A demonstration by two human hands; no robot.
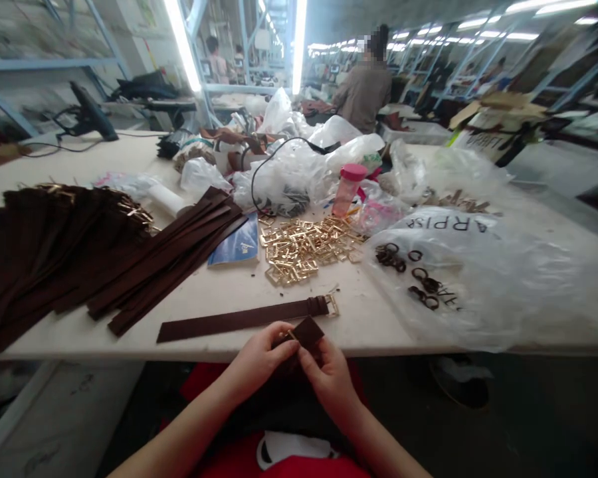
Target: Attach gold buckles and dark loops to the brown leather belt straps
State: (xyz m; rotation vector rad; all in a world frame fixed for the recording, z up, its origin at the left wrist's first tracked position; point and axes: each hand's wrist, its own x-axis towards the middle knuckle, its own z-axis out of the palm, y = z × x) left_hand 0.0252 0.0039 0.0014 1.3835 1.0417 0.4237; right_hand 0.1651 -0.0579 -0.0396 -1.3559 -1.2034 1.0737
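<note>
My left hand (259, 358) and my right hand (329, 378) are both pinched on the end of a dark brown strap (306, 332) just below the table's front edge. A small gold buckle shows between my fingertips on that strap. A finished brown strap with a gold buckle (244, 318) lies flat on the table right in front of my hands. A heap of loose gold buckles (303, 245) sits behind it.
Stacks of brown straps (80, 259) cover the table's left side. A clear plastic bag (478, 279) with dark loops (418, 275) lies at the right. A pink bottle (347, 189), a blue booklet (236, 245) and more bags stand behind. A person (366, 83) works at the far end.
</note>
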